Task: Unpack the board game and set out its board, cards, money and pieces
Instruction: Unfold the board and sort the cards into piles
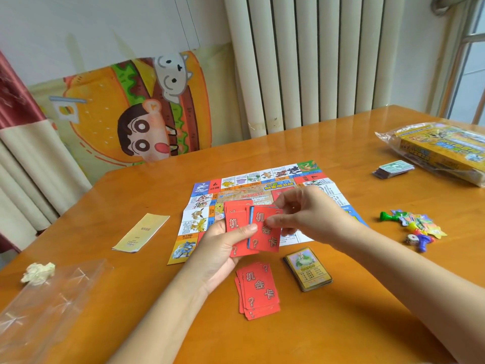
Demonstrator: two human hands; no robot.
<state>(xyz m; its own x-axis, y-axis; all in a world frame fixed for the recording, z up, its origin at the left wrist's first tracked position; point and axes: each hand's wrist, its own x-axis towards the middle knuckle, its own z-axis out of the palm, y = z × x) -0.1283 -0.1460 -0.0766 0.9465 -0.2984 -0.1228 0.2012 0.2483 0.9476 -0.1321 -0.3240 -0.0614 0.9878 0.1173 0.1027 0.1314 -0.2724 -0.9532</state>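
The paper game board (252, 185) lies unfolded in the middle of the table. Above its near edge my left hand (223, 248) holds a fan of red chance cards (237, 224), thumb on top. My right hand (301, 214) pinches one red card (267, 235) at the front of that fan. A small stack of red chance cards (258, 290) lies on the table below my hands. Beside it sits a stack of yellow-framed cards (308, 269). Paper money (392, 169) is stacked at the right, and coloured pawns with a die (414, 227) lie in a loose heap.
The yellow game box (443, 151) in its plastic wrap lies at the far right. A folded yellow leaflet (141, 232) is left of the board. A clear plastic bag (49, 300) and a crumpled paper scrap (38, 271) lie at the near left. The wooden table (341, 324) ends at the wall.
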